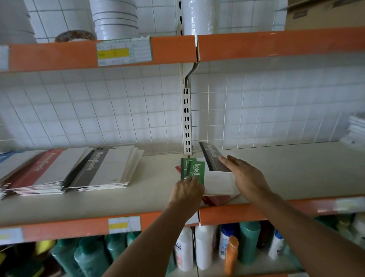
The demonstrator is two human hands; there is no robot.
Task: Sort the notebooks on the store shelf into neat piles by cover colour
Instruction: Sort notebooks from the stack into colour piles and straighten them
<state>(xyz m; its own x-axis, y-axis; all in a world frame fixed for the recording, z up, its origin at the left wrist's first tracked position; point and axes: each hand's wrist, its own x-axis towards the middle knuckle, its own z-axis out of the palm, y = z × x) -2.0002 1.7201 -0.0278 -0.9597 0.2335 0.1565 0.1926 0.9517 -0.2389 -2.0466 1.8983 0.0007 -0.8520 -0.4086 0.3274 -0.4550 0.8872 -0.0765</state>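
Head view: a green notebook (196, 171) lies mid-shelf (294, 171) atop a red one (216, 199), pinched by the left hand (187, 193). Just beside it, the right hand (247, 176) rests flat, fingers (226, 162) straight, on a tilted grey notebook (212, 156). Sorted piles (63, 170) sit well apart, leftward.

Above my hands, on the upper shelf, I see stacked white tape rolls (114, 17), one brown tape roll (74, 35) beside them and a cardboard box (326, 8) far to the right. A price label (124, 51) with a yellow field sits on the orange shelf edge (277, 43). Below my arms stand green bottles (88, 257), white bottles (204, 246) and one orange bottle (231, 254). Behind is a white wire grid (92, 113).
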